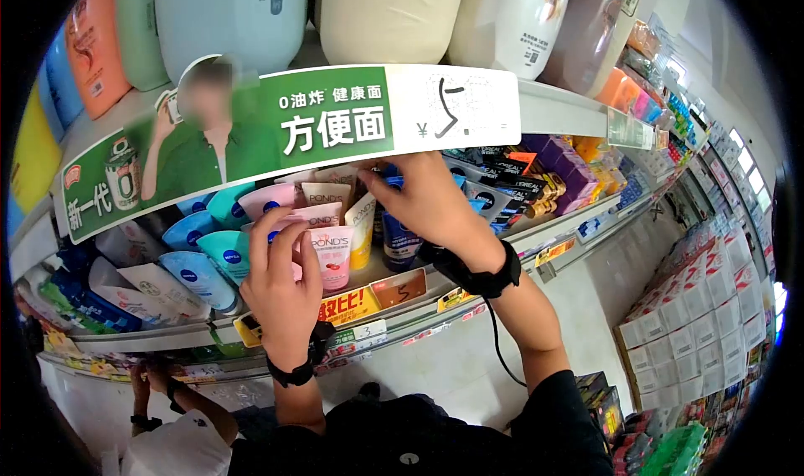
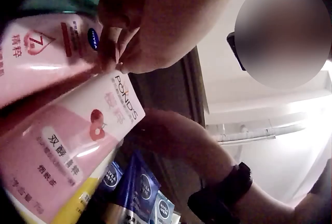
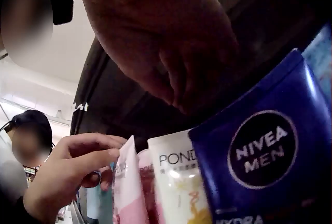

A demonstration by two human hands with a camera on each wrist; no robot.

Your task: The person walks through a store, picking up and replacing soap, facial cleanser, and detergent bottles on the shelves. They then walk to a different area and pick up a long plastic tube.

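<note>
My left hand (image 1: 280, 296) is at a pink and white POND'S tube (image 1: 332, 262), its bent fingers pinching the upper left edge. The left wrist view shows the fingertips at the tube's top corner, beside a pink NIVEA tube (image 2: 52, 52). My right hand (image 1: 431, 204) reaches under the price sign (image 1: 452, 112), which hides part of its fingers. In the right wrist view those fingers hang loosely curled with nothing in them, above a dark blue NIVEA MEN tube (image 3: 264, 146) and a white and yellow POND'S tube (image 3: 179, 177).
Large bottles (image 1: 389, 15) line the shelf above the sign. More tubes (image 1: 197, 279) stand to the left, and boxes (image 1: 574, 170) to the right. Stacked white cartons (image 1: 695, 325) occupy the aisle floor. Another person (image 1: 180, 434) is at the lower left.
</note>
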